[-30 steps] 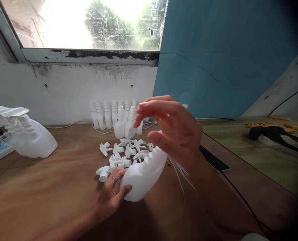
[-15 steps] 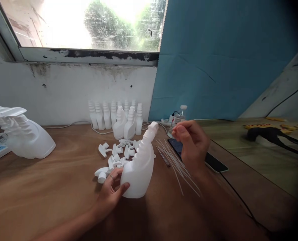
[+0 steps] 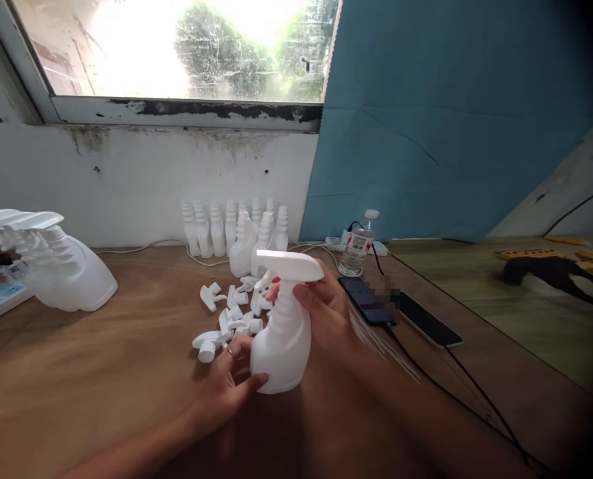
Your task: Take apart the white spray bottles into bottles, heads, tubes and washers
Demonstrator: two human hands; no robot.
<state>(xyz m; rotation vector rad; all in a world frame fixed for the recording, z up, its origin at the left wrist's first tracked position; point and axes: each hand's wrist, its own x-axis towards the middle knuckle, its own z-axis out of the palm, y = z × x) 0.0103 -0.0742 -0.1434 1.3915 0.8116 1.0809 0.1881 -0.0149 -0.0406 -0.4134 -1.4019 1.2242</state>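
Observation:
A white spray bottle stands before me with a white trigger spray head over its neck. My left hand is closed round the lower left side of the bottle, thumb on the front. At the top, my right hand curls round the spray head and neck from the right; some of its fingers are hidden behind them. Just left of the bottle lies a loose pile of white trigger spray heads.
Several white bottles stand by the wall. More bottles with spray heads are at the left. A clear water bottle, a phone, another black device, cables and thin white tubes occupy the right side.
My right hand has come left from beside the bottle onto its top. The spray head now shows side-on, where only a narrow white piece showed before. My left hand keeps its hold.

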